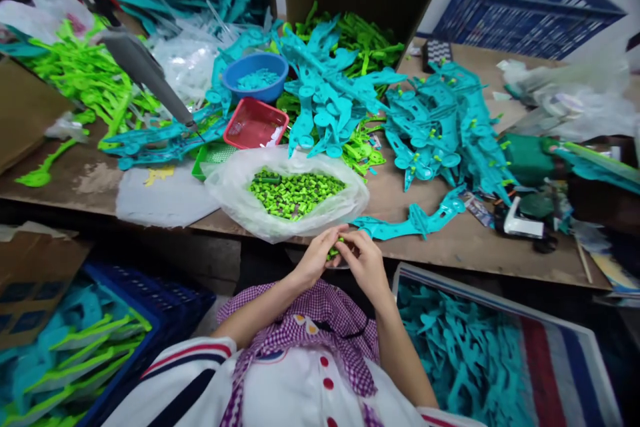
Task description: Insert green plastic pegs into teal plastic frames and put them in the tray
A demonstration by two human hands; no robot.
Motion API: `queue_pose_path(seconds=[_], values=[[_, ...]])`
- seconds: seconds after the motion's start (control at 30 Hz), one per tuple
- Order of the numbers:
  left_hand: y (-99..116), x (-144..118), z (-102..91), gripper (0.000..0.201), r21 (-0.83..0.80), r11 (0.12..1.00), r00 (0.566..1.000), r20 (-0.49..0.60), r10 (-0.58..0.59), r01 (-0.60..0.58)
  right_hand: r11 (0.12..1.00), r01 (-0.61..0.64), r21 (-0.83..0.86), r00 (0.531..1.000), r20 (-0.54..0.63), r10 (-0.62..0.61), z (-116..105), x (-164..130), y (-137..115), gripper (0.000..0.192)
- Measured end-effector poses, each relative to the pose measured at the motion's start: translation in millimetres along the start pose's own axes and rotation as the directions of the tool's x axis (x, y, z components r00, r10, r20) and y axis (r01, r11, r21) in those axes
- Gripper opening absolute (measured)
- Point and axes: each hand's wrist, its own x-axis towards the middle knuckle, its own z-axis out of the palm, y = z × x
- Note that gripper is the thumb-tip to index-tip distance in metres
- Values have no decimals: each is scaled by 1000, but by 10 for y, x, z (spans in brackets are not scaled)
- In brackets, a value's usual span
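Green piece (334,252): small, bright, pinched between both hands.

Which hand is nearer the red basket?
Left. The left hand is below the red basket, slightly toward the right; the right hand sits farther right, touching the left hand over small green pieces.

Green pegs (295,192) in clear bag (240,200); teal parts (440,120); blue bowl (235,77); red tray (255,121); purple checked apron (310,320).

left hand (316,255): fingers curled, pinching | right hand (367,260): fingers curled, touching left | forearms converge
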Motion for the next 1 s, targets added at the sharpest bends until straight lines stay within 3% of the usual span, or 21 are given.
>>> queue_pose_path(seconds=[0.13, 0.23, 0.33, 0.4, 0.47, 0.57, 0.63, 0.7, 0.8, 0.87, 1.0], values=[[87, 16, 17, 54, -47, 997, 998, 41, -55, 57, 999, -12, -34, 991, -131, 7, -113, 37, 11, 19], [103, 79, 97, 42, -59, 995, 994, 65, -83, 87, 997, -10, 79, 957, -287, 32, -243, 265, -78, 21], [6, 167, 141, 36, 66, 994, 992, 90, -93, 87, 958, 81, 276, 899, -434, 49, -356, 638, -163, 27], [-99, 210, 92, 37, 240, 971, 995, 85, -46, 24, 935, 121, 332, 875, -480, 58, -423, 797, -122, 30], [-187, 233, -22, 37, 460, 883, 995, 75, 66, -93, 927, 66, 370, 884, -453, 118, -478, 771, 23, 34], [-233, 268, -214, 35, 724, 656, 966, 57, 252, -214, 915, -122, 383, 919, -305, 250, -517, 442, 347, 31], [-213, 335, -278, 38, 808, 544, 941, 35, 338, -226, 933, -198, 302, 938, -217, 270, -515, 208, 546, 31], [-178, 455, -268, 39, 843, 482, 918, 34, 396, -240, 964, -194, 181, 958, -176, 225, -498, 92, 706, 33], [-136, 675, -181, 38, 835, 473, 902, 61, 427, -281, 982, -172, 75, 966, -185, 184, -471, 149, 912, 39], [-125, 793, -138, 39, 809, 513, 910, 61, 411, -286, 986, -160, 36, 970, -178, 164, -470, 235, 1022, 37], [-123, 905, -150, 43, 761, 604, 938, 15, 347, -235, 997, -23, -73, 994, -107, 15, -477, 309, 1115, 26]])
